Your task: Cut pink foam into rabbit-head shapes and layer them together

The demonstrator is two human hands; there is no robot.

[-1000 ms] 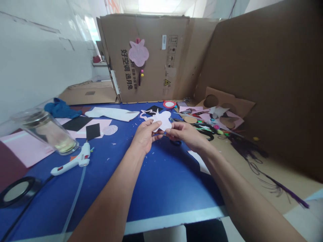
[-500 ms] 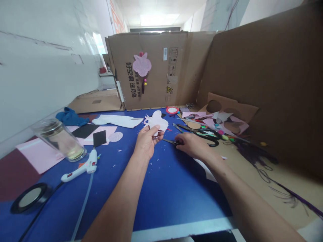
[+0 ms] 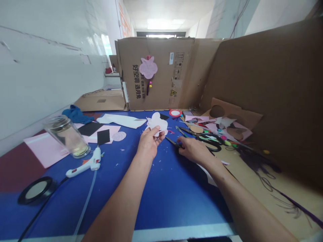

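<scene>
While the left forearm [image 3: 116,208] and the right forearm [image 3: 242,205] reach forward over the blue tabletop [image 3: 161,205], the two hands are close together without touching.

Left hand pose: the left hand [image 3: 148,144] is raised off the tabletop, wrist bent, with the fingers curling up and toward the right.

Left grip: closed, thumb and fingers pinching the lower edge of a pale pink cutout [image 3: 156,123].

Cutout: flower-shaped, held upright above the table, just beyond the left fingertips.

Right hand pose: the right hand [image 3: 193,150] lies low and palm-down, fingers pointing left.

Right grip: the fingertips are on or just over a pair of scissors [image 3: 172,142]; whether they are clenched on it, I cannot tell.

Left side: a glass jar [image 3: 67,137], a hot glue gun [image 3: 85,164], a black square [image 3: 103,136] and a roll of black tape [image 3: 36,191].

Right side: a heap of paper scraps [image 3: 224,122].

Far side: a cardboard sheet [image 3: 161,94] carrying a pink flower ornament [image 3: 148,67].
</scene>
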